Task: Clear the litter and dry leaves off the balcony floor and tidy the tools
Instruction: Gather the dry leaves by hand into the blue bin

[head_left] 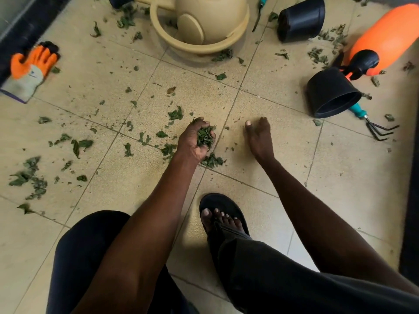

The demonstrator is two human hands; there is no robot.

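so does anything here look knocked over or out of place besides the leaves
Yes. Two black pots lie tipped on their sides at upper right, the nearer one resting across the teal hand rake. The orange sprayer also lies flat, and a work glove sits dropped at far left.

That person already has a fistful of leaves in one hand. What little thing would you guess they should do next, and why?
Probably sweep the small leaf pile beside the left wrist into the fist. The left hand grips a bunch of leaves, the right hand hangs open and free just above the tiles, and that pile is the nearest litter. Many more leaves lie scattered to the left.
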